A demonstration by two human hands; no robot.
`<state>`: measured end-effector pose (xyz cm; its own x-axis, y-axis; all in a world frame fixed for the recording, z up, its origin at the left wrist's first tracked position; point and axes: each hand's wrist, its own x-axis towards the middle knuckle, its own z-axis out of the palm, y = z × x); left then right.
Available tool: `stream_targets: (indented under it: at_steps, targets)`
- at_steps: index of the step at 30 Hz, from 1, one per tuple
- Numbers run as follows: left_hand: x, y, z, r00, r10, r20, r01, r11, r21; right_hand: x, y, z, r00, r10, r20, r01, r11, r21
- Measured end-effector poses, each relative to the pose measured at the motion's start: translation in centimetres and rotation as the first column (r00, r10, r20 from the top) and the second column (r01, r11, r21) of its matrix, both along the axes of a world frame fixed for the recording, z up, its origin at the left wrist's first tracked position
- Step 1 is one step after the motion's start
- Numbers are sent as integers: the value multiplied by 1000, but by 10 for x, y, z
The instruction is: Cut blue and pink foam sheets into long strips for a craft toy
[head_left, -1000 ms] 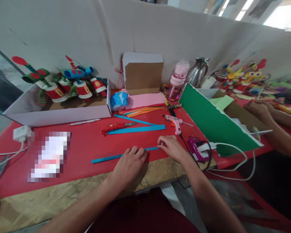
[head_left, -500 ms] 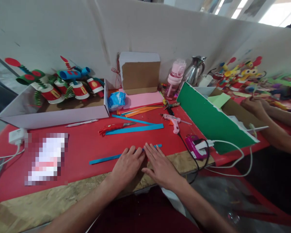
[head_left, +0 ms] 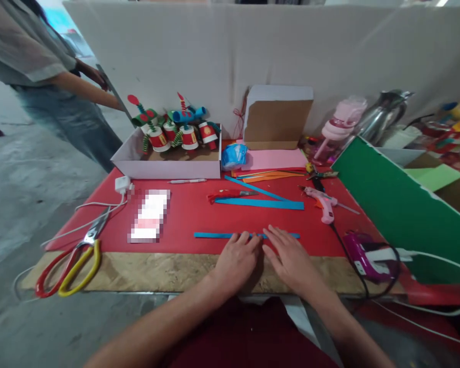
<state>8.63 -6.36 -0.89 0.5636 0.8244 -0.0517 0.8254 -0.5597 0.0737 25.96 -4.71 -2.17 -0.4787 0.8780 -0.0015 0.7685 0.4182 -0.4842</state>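
A narrow blue paper strip (head_left: pixel 212 235) lies crosswise near the table's front edge. My left hand (head_left: pixel 238 260) is closed on its middle, fingers bent and pressed together, the thumb hidden. Beside it, my right hand (head_left: pixel 289 260) rests with its fingers stretched out, fingertips on the strip. Farther back are a wider blue paper strip (head_left: pixel 268 204) and a thin slanting one (head_left: pixel 255 187). A red-handled tool with a metal blade (head_left: pixel 230 194) lies against them. To the right rests a pink glue gun (head_left: pixel 324 204).
Large scissors (head_left: pixel 91 235) with red and yellow handles lie at the left, near a blurred-out phone-like item (head_left: pixel 150 215). A white box (head_left: pixel 168 168) holds paper-cup figures. On the right are a purple power block (head_left: pixel 370 258), cables and a green board (head_left: pixel 391 209). A person stands at the far left.
The view has turned left, bringing the large scissors and a standing person into sight; the co-worker's arms at right are gone. Both hands stay on the strip with little change.
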Motion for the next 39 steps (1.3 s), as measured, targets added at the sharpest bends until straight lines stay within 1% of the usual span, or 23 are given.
stream_targets:
  at_steps: [2, 4, 6, 7, 9, 10, 11, 13, 15, 17, 19, 22, 25, 27, 30, 33, 35, 39]
  targets:
    - [4, 1, 0, 1000, -7, 30, 7, 1000, -28, -17, 12, 7, 984, 25, -177, -43, 994, -96]
    - [6, 1, 0, 999, -6, 52, 8, 999, -32, -33, 22, 10, 946, 27, -323, -94, 976, -194]
    - [0, 2, 2, 996, -17, 86, 20, 999, -32, -43, 29, 9, 923, 28, -385, -134, 958, -254]
    - [-8, 2, 4, 992, -28, 123, 33, 999, -38, -46, 30, 8, 922, 43, -385, -155, 952, -265]
    - [-34, 4, 8, 971, -21, 239, 33, 998, -44, -47, 31, 5, 934, 109, -340, -206, 943, -261]
    - [-51, 6, 10, 950, 14, 311, -2, 999, -39, -48, 30, 4, 943, 155, -295, -233, 940, -251]
    - [-69, 8, 12, 927, 95, 362, -92, 995, -28, -48, 29, 3, 950, 200, -238, -256, 938, -234]
    - [-105, 13, 14, 872, 286, 398, -302, 953, -22, -49, 27, 4, 955, 272, -115, -289, 939, -184]
    - [-131, 15, 13, 842, 371, 391, -380, 923, -60, -51, 25, 5, 952, 307, -19, -307, 943, -129]
    - [-144, 12, 10, 834, 405, 375, -394, 913, -109, -53, 24, 6, 945, 325, 40, -321, 943, -89]
    - [-146, 6, 6, 830, 428, 359, -399, 904, -156, -56, 22, 6, 940, 330, 85, -325, 944, -65]
    - [-139, -2, 3, 811, 473, 344, -423, 881, -213, -59, 20, 4, 939, 314, 142, -312, 949, -37]
    - [-135, -4, 2, 794, 494, 355, -428, 868, -252, -60, 18, 2, 938, 301, 170, -305, 952, -1]
    - [-133, -2, 3, 798, 493, 347, -424, 868, -258, -61, 17, 1, 941, 285, 180, -294, 956, 23]
    - [-131, 1, 6, 818, 509, 269, -457, 858, -233, -63, 15, 0, 948, 251, 197, -266, 962, 54]
    - [-128, 1, 7, 823, 529, 209, -492, 846, -204, -66, 13, -2, 948, 236, 212, -255, 965, 68]
    - [-128, 0, 6, 821, 532, 206, -499, 845, -192, -69, 12, -3, 939, 275, 204, -294, 954, 66]
    - [-129, 0, 4, 837, 503, 214, -479, 863, -159, -74, 13, -2, 881, 446, 158, -459, 886, 62]
